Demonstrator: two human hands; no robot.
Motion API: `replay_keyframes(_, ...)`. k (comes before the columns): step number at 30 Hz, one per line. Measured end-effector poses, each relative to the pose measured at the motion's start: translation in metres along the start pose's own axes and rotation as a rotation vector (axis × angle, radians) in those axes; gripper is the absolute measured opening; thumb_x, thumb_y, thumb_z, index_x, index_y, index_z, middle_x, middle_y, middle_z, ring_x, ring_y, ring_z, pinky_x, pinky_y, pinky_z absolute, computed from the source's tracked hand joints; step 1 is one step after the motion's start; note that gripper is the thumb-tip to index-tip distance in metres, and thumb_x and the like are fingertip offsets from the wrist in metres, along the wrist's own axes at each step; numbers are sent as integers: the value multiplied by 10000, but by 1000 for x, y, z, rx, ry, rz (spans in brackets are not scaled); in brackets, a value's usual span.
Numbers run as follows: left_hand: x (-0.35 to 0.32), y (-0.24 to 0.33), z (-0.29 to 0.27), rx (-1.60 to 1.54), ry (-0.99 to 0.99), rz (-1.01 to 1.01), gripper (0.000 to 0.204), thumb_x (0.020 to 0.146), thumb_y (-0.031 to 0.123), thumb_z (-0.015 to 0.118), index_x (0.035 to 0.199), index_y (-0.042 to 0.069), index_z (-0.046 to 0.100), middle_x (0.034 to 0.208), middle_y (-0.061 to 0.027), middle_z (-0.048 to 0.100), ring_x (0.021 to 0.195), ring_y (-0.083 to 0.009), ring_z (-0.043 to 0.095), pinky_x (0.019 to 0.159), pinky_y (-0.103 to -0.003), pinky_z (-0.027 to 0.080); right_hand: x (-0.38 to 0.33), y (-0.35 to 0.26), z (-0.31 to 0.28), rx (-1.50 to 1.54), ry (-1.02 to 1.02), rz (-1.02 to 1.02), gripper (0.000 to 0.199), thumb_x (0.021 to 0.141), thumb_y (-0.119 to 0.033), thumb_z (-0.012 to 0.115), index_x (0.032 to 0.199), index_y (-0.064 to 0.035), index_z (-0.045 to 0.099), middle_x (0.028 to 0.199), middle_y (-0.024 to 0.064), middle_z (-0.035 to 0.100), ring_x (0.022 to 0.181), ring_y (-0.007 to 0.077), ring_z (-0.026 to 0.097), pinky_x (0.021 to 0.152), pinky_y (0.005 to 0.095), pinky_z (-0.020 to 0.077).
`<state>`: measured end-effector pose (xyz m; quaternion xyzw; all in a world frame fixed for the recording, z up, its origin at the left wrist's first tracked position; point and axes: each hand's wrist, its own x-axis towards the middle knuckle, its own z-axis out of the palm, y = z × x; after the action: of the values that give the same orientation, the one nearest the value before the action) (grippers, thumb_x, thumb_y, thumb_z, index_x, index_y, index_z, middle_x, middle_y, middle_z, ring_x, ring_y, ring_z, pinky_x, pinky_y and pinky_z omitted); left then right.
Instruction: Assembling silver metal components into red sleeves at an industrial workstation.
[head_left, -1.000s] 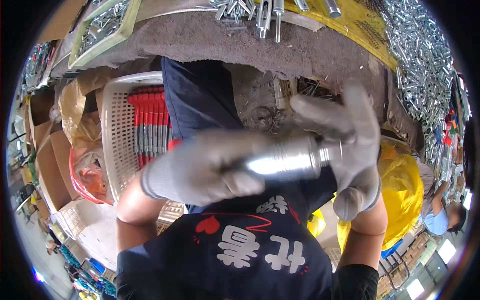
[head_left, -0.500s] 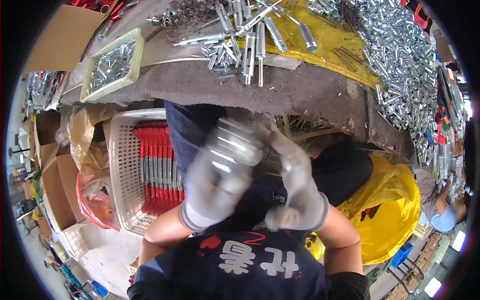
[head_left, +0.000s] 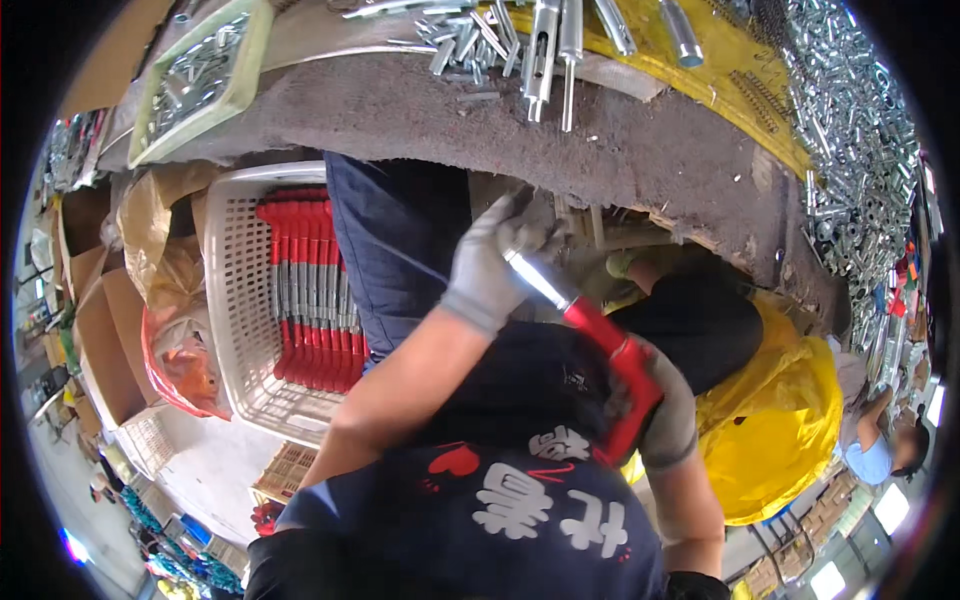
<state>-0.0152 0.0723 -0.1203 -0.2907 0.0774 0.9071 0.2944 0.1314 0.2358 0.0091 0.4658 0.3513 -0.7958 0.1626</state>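
Note:
A silver tube with a bent red handle (head_left: 606, 332) lies slanted in front of my body, its metal end up and to the left. My gloved left hand (head_left: 490, 262) is closed at the metal end; its fingertips are smeared by motion. Lower right, my gloved right hand (head_left: 668, 405) wraps round the bent red part. Similar red-and-silver pieces (head_left: 318, 290) stand in a row inside a white plastic basket (head_left: 232, 300), left of my leg.
Ahead is a workbench covered in brown cloth (head_left: 400, 115), with metal tubes (head_left: 541, 60), a pale tray of small pins (head_left: 140, 150) and a big heap of metal parts (head_left: 850, 130). A yellow bag (head_left: 780, 440) lies at right; another person (head_left: 875, 440) sits beyond.
A blurred shiny shape was at my left hand before; now the red-handled tube shows between both hands. My right hand has moved down and right, and the view has shifted.

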Motion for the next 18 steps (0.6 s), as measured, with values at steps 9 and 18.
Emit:
replay_keyframes(9,99,-144,-156,347,624,-400,281,976,360,428,1000,111,556,860,-127,629,656,-280,617,611,-463,538,66,44,-60,-1028,309,-407,400,881,-160,626,1227,28,562,972,116,666,847,134,607,778,263,485)
replay_keyframes(18,100,-122,-175,751,664,-231,296,977,288,413,1163,91,532,900,-116,621,744,-272,624,686,-414,529,102,56,-41,-1209,309,-351,370,878,-175,621,1191,20,590,926,92,664,842,113,598,768,249,478)
